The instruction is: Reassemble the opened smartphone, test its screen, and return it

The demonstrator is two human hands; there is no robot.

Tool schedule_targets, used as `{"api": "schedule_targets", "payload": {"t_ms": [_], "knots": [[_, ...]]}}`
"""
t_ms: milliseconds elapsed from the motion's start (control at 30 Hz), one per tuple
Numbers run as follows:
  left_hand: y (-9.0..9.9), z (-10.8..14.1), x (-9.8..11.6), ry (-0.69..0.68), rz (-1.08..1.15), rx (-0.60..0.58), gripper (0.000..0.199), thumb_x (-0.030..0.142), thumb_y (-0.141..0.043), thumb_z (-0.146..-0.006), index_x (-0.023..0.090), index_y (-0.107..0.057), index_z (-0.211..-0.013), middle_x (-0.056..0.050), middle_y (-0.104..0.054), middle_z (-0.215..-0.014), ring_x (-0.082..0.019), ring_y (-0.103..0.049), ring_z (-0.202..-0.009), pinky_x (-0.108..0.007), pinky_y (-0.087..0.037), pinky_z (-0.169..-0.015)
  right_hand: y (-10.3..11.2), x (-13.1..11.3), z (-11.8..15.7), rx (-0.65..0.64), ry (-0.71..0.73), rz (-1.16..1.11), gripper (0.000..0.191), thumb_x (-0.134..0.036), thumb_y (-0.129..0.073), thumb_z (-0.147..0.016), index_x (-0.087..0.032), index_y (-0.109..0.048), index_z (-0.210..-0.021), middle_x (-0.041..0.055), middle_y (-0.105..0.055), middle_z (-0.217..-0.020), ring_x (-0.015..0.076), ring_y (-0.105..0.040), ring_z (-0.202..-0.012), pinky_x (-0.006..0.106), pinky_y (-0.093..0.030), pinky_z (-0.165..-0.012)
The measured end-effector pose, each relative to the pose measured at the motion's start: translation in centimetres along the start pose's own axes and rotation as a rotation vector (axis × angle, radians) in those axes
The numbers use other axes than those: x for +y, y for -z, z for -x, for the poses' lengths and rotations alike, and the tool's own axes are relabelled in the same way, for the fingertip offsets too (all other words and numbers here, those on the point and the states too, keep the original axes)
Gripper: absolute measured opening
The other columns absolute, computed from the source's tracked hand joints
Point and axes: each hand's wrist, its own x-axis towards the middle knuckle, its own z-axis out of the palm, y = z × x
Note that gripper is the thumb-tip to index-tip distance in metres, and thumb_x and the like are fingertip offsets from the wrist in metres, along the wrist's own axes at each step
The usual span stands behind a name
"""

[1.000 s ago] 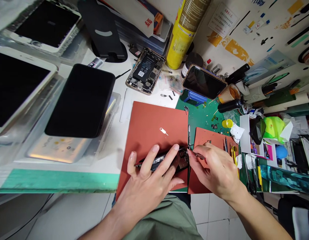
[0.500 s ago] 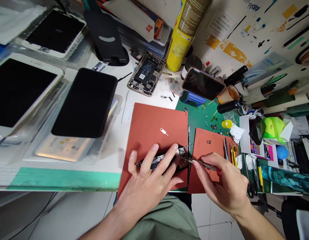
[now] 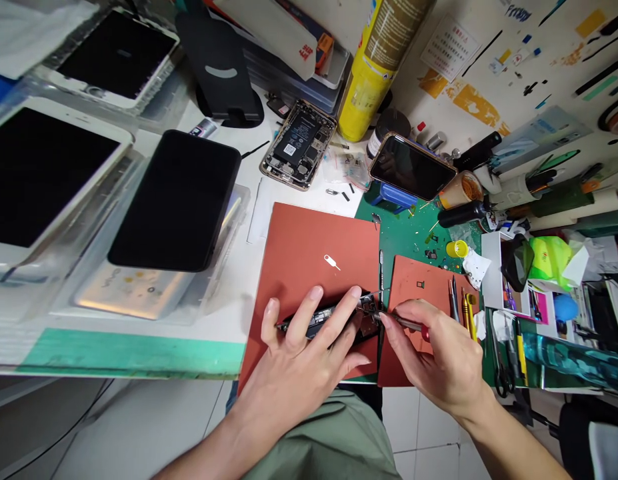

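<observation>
My left hand (image 3: pixel 301 350) lies spread across an opened phone (image 3: pixel 319 321), its fingers stretched over the exposed inside and hiding much of it. The phone rests on a reddish-brown mat (image 3: pixel 309 233). Between thumb and fingers, my right hand (image 3: pixel 441 353) pinches a slim screwdriver (image 3: pixel 406 323) with a metal shaft and a red end. Its tip points into the right part of the phone, close to my left fingers; exact contact cannot be made out. A SIM eject pin (image 3: pixel 331 262) lies on the mat beyond the phone.
A second mat (image 3: pixel 403 280) at the right bears pens and brushes (image 3: pixel 466 307). Behind stand an opened phone with its battery showing (image 3: pixel 299 143), a propped phone (image 3: pixel 413 167) and a yellow spray can (image 3: pixel 369 87). At left, a dark phone (image 3: pixel 176 200) lies on a plastic box.
The view has shifted slightly. My right hand has moved a little left with the screwdriver, and its red end shows more. My left hand keeps its place on the phone.
</observation>
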Motion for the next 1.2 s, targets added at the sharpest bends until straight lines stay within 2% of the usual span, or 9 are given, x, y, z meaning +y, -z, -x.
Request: {"api": "schedule_targets", "payload": {"t_ms": [333,533,700,933,1200], "knots": [[0.0,0.0,0.0,0.014,0.018,0.005,0.042,0.056,-0.055,-0.109,0.028,-0.083,-0.122,0.009,-0.031,-0.178,-0.029,0.007,-0.174,-0.060,0.010,-0.139,0.1,0.0,0.2,-0.024,0.005,-0.039,0.025,-0.003,-0.068,-0.102,-0.018,-0.061,-0.120,0.0032,-0.074,-0.088,0.0142,-0.066,-0.069,0.028,-0.059,-0.066],[0.1,0.0,0.0,0.013,0.015,-0.007,0.040,0.055,-0.056,-0.109,0.029,-0.080,-0.128,0.010,-0.034,-0.178,-0.027,0.010,-0.173,-0.059,0.010,-0.139,0.5,-0.3,-0.2,-0.100,0.025,0.013,0.020,-0.006,-0.067,-0.103,-0.015,-0.061,-0.119,0.0059,-0.072,-0.089,0.0173,-0.065,-0.074,0.032,-0.057,-0.067],[0.2,0.0,-0.1,0.011,0.018,-0.006,0.037,0.054,-0.058,-0.109,0.028,-0.083,-0.113,0.010,-0.040,-0.176,-0.027,0.009,-0.173,-0.059,0.011,-0.139,0.3,-0.5,-0.5,-0.073,0.076,0.058,0.012,-0.008,-0.068,-0.104,-0.018,-0.061,-0.106,-0.0005,-0.062,-0.075,0.0150,-0.054,-0.063,0.031,-0.047,-0.060],[0.2,-0.2,-0.1,-0.005,0.001,0.007,0.038,0.059,-0.062,-0.106,0.027,-0.083,-0.109,0.009,-0.041,-0.175,-0.028,0.007,-0.174,-0.059,0.011,-0.139,-0.1,-0.1,-0.7,-0.070,0.077,0.052,0.014,-0.007,-0.067,-0.103,-0.018,-0.060,-0.105,-0.0003,-0.063,-0.077,0.0145,-0.055,-0.066,0.030,-0.048,-0.062],[-0.1,0.2,-0.2,0.002,0.015,0.015,0.037,0.056,-0.060,-0.108,0.029,-0.082,-0.118,0.010,-0.033,-0.179,-0.028,0.006,-0.174,-0.060,0.011,-0.139,0.0,-0.4,-0.9,-0.082,0.103,0.030,0.010,-0.007,-0.064,-0.105,-0.017,-0.063,-0.107,-0.0002,-0.063,-0.075,0.0148,-0.054,-0.063,0.032,-0.046,-0.058]]}}
